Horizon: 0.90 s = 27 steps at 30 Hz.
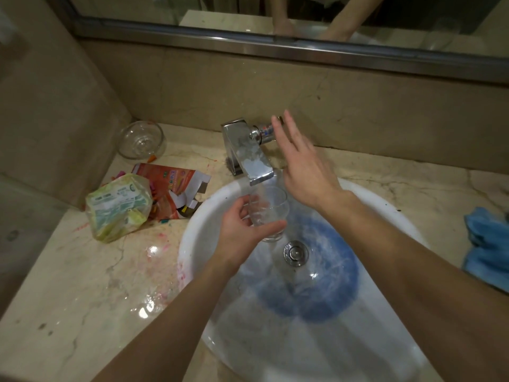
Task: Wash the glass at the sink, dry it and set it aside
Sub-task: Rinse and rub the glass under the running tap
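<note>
The left hand (242, 227) is wrapped around a clear glass (271, 213), thumb across its near side and fingers behind, holding it tilted under the spout of the chrome tap (248, 158), where a stream of water runs into and over it. The right hand (305, 166) grips nothing; it hovers flat with fingers spread, just right of the tap, fingertips near the tap's side handle (263, 133). Below the tap sits a round white sink (198, 230) with a blue centre and a metal drain (295, 252), water sheeting across the bowl. The sink is set in a cream marbled bench (82, 285) that is wet and spotted with pink and red stains left of the sink. Farther left of the tap lie a flattened orange carton (170, 180), a crumpled green and yellow packet (118, 208) and, toward the back corner, an empty glass bowl (141, 139). Right of the sink a blue cloth (487, 244) lies bunched on the bench. Behind the tap rises a beige stone wall (358, 106), topped by a metal-framed mirror (275, 42) that reflects both forearms.
</note>
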Available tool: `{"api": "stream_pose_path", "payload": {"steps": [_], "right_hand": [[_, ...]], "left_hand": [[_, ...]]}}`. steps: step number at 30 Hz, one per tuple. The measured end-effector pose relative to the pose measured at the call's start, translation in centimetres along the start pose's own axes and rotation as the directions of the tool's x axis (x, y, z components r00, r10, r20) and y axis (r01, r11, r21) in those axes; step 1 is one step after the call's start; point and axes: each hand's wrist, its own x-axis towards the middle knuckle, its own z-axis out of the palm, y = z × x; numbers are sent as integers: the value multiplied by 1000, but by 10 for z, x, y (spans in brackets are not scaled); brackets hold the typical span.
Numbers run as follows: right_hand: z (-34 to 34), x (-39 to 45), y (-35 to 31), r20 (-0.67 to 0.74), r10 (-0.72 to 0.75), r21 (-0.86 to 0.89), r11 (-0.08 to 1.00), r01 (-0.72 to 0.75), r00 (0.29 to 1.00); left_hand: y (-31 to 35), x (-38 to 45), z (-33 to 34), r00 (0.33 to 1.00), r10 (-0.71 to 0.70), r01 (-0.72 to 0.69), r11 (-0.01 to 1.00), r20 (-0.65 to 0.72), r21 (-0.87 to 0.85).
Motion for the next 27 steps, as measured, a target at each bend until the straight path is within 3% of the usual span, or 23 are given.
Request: {"api": "stream_pose_path", "payload": {"steps": [2, 4, 7, 9, 13, 16, 20, 27], "right_hand": [[6, -12, -1, -109, 57, 224, 974, -32, 992], [16, -25, -5, -141, 204, 456, 882, -119, 969], [34, -48, -12, -13, 399, 720, 640, -268, 917], [44, -61, -14, 128, 408, 829, 456, -323, 904], [56, -76, -18, 330, 268, 856, 319, -406, 905], [58, -73, -20, 357, 295, 885, 196, -422, 886], [58, -63, -20, 350, 320, 873, 230, -431, 880], [57, -53, -13, 398, 287, 872, 176, -457, 871]], "left_hand": [[-1, 0, -1, 1000, -1, 1, 1000, 0, -1], [-3, 0, -1, 1000, 1, -1, 1000, -5, -1], [-6, 2, -2, 1000, 1, -1, 1000, -18, -6], [-8, 4, -2, 1000, 10, -10, 1000, -26, 1], [-7, 10, -2, 999, 47, -46, 998, -27, 32], [-10, 13, -4, 997, 81, -81, 996, -12, 43], [-12, 14, -5, 996, 83, -84, 996, 31, 14], [-9, 18, -11, 980, 104, -111, 993, 167, 34]]}}
